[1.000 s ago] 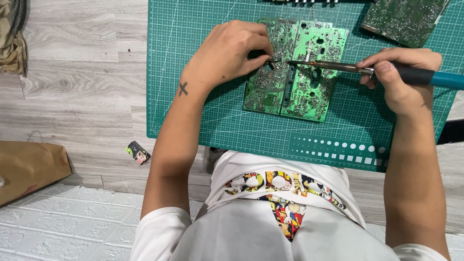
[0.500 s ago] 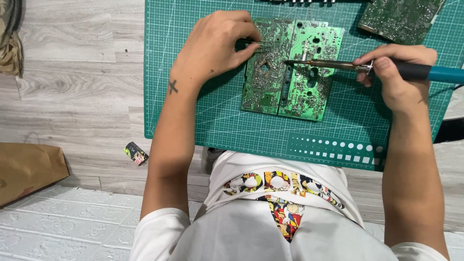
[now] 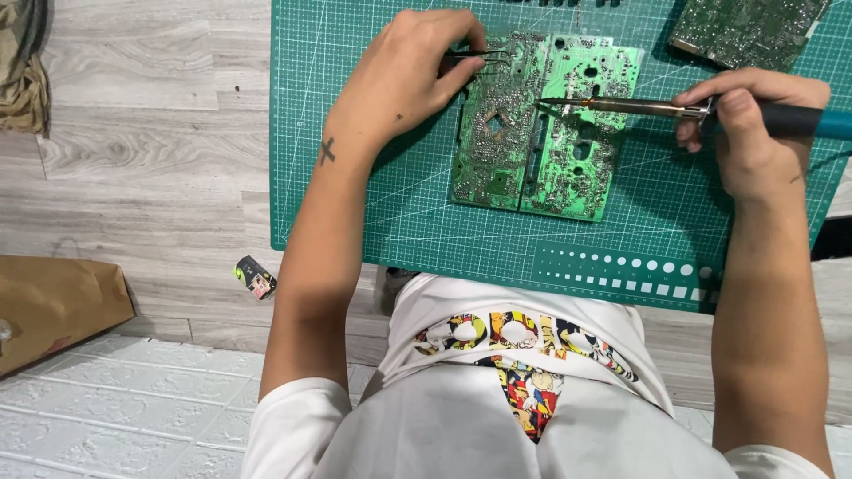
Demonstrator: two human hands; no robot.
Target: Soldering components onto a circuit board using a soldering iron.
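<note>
An electronics repair workshop: a green gridded cutting mat (image 3: 355,177) covers the wood-grain bench (image 3: 151,168), with bare circuit boards (image 3: 541,124) and a soldering iron (image 3: 639,108) on it.

— What lies under it all?
— A grey wood-grain floor (image 3: 133,168), with a green cutting mat (image 3: 355,213) on it.
— And nearer the body?
— White brick-patterned panels (image 3: 133,417) (embossed, evenly lit), a brown paper bag (image 3: 53,306), and camouflage cloth (image 3: 22,80) by the edge.
</note>
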